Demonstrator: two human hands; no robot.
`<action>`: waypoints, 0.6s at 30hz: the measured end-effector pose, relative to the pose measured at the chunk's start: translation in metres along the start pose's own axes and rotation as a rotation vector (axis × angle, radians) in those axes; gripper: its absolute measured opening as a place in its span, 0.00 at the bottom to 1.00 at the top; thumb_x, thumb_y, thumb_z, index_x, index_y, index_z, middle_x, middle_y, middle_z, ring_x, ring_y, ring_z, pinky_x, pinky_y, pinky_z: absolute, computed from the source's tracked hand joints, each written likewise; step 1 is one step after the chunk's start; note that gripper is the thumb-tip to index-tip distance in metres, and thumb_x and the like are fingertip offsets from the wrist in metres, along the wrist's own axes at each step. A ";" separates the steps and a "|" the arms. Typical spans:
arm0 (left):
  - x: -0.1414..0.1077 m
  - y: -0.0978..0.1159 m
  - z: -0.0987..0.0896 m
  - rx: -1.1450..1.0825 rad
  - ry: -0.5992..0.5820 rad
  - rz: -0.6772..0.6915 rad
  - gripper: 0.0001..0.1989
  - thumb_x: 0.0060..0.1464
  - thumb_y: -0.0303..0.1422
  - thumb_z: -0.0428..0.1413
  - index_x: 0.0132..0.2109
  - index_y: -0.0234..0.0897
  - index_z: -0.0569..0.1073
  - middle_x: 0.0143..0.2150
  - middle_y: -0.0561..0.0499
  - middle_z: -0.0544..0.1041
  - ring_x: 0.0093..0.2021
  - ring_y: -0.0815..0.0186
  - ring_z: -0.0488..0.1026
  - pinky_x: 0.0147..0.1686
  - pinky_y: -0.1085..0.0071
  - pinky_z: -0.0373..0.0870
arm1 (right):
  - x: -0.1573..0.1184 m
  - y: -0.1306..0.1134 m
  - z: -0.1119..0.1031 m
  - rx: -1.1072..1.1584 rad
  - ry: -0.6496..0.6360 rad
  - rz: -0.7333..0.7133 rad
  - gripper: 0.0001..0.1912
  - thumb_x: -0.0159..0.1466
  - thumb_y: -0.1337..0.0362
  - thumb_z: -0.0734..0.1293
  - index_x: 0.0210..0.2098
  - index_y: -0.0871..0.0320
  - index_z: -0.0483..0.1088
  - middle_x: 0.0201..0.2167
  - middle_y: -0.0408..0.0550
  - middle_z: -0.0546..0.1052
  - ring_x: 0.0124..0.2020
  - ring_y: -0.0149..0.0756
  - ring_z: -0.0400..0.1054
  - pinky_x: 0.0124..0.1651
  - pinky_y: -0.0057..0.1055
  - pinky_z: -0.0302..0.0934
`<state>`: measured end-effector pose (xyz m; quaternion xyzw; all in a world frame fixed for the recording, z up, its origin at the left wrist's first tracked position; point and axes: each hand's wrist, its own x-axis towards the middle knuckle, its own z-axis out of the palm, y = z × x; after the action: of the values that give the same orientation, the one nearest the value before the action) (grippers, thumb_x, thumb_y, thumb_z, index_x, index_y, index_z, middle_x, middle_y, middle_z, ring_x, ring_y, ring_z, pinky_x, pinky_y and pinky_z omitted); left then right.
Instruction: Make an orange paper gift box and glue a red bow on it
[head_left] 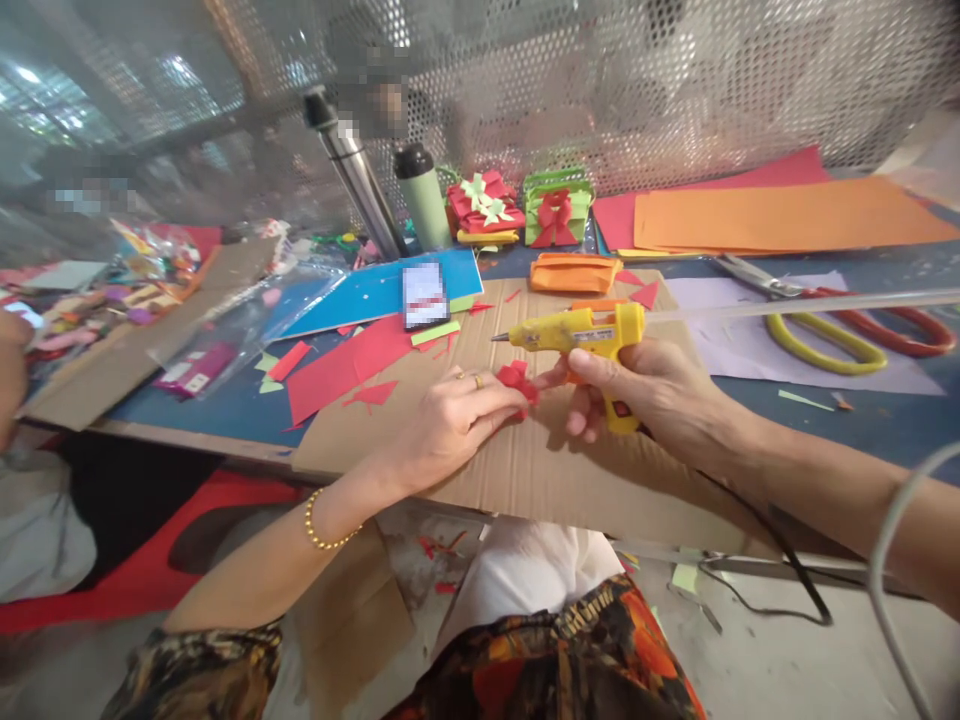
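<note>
A small red folded paper piece (517, 385) rests on the brown cardboard (480, 490). My left hand (457, 420) pinches its left side, fingers pressed together. My right hand (630, 390) is wrapped round the handle of a yellow glue gun (577, 330), whose metal nozzle points left, above the red piece. One fingertip of that hand reaches close to the red piece's right side. A clear glue stick (787, 300) extends rightward from the back of the gun.
Scissors (825, 330) lie on lilac paper at the right. Behind are an orange paper packet (574, 273), a phone (424, 294), a green bottle (424, 200), a steel flask (360, 180) and orange sheets (780, 217). A black cord (780, 540) hangs below my right forearm.
</note>
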<state>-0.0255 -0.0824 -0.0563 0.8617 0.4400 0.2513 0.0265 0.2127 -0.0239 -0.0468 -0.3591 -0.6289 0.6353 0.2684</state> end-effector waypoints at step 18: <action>0.017 0.002 0.008 -0.102 0.084 -0.345 0.11 0.60 0.20 0.62 0.40 0.38 0.70 0.35 0.56 0.81 0.34 0.69 0.79 0.33 0.73 0.74 | 0.002 0.010 0.007 0.064 0.035 0.019 0.32 0.61 0.34 0.72 0.38 0.59 0.81 0.22 0.50 0.82 0.24 0.38 0.77 0.30 0.33 0.73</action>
<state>-0.0123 -0.0691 -0.0554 0.7599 0.5686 0.3007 0.0944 0.2070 -0.0278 -0.0573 -0.3673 -0.6002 0.6511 0.2845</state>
